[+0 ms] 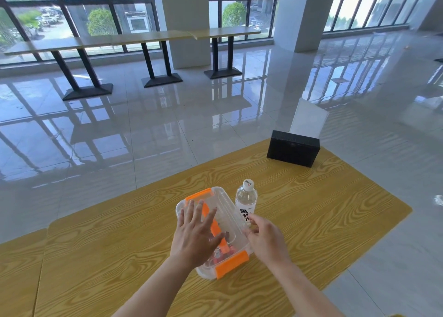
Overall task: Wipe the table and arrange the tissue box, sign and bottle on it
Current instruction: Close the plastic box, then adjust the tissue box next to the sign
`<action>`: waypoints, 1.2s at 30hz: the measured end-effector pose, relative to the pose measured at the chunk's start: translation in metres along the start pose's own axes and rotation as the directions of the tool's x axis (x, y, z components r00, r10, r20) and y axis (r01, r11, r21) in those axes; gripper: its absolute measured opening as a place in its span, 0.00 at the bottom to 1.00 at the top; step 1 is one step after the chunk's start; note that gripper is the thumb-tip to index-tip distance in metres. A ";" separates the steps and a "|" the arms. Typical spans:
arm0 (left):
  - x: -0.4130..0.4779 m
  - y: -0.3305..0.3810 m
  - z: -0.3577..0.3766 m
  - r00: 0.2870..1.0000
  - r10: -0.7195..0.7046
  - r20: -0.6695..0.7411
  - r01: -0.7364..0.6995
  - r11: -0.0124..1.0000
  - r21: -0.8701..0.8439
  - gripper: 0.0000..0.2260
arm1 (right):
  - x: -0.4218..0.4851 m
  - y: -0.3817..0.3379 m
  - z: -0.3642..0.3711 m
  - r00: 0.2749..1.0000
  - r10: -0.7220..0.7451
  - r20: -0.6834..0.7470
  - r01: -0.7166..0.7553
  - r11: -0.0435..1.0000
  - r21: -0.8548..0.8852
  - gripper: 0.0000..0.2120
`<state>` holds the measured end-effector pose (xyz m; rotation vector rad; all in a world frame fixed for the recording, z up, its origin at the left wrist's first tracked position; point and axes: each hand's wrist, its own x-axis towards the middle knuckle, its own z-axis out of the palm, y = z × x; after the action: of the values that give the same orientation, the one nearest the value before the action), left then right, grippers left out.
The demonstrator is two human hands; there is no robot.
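Note:
A yellow wood-grain table (pixel 311 216) fills the lower view. A black tissue box (pixel 293 151) stands at its far right corner, with a clear acrylic sign (pixel 309 119) upright just behind it. A clear water bottle (pixel 246 200) with a white cap stands mid-table. Beside it on the left sits a clear plastic box with orange clips (pixel 221 225), holding small items. My left hand (pixel 196 235) lies flat, fingers spread, on the box's lid. My right hand (pixel 266 237) hovers at the box's right rim near the bottle, fingers loosely curled, holding nothing that I can see.
A second table top (pixel 19 268) joins on the left. Glossy tiled floor (pixel 143 137) surrounds the table. Long bench tables on black legs (pixel 148 41) stand by the windows, with white pillars (pixel 297 14) behind.

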<state>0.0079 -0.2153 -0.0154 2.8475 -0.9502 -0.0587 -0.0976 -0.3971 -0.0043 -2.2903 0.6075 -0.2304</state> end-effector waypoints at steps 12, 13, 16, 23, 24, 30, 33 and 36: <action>-0.031 -0.003 -0.050 1.000 0.027 -0.013 -0.026 0.999 0.045 0.33 | -0.023 -0.037 -0.029 0.993 -0.114 0.025 0.116 0.951 -0.286 0.24; -0.034 -0.002 -0.054 0.999 0.033 -0.011 -0.032 0.999 0.042 0.33 | -0.026 -0.040 -0.031 0.993 -0.113 0.033 0.118 0.941 -0.317 0.24; -0.043 0.000 -0.063 0.998 0.066 -0.017 -0.065 0.997 0.045 0.33 | -0.036 -0.048 -0.037 0.992 -0.123 0.028 0.124 0.914 -0.385 0.24; -0.056 0.023 -0.070 0.990 0.134 -0.030 -0.133 0.990 0.043 0.34 | -0.060 -0.049 -0.054 0.996 -0.091 0.006 0.085 0.908 -0.411 0.26; -0.055 0.030 -0.070 0.989 0.142 -0.033 -0.141 0.989 0.037 0.33 | -0.060 -0.046 -0.059 0.996 -0.087 0.000 0.079 0.909 -0.410 0.26; -0.048 0.082 -0.069 0.977 0.202 -0.072 -0.202 0.979 0.000 0.32 | -0.056 -0.020 -0.093 0.996 -0.087 -0.034 0.065 0.905 -0.420 0.26; -0.041 0.114 -0.064 0.965 0.248 -0.088 -0.246 0.969 0.037 0.33 | -0.047 -0.002 -0.112 0.994 -0.105 -0.039 0.078 0.901 -0.426 0.26; -0.028 0.157 -0.058 0.962 0.259 -0.084 -0.256 0.965 0.050 0.34 | -0.034 0.025 -0.140 0.992 -0.126 -0.017 0.106 0.893 -0.437 0.27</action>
<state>-0.1028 -0.3158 0.0638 2.7065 -1.3046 0.1162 -0.1834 -0.4831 0.0776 -2.7671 0.5899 -0.2197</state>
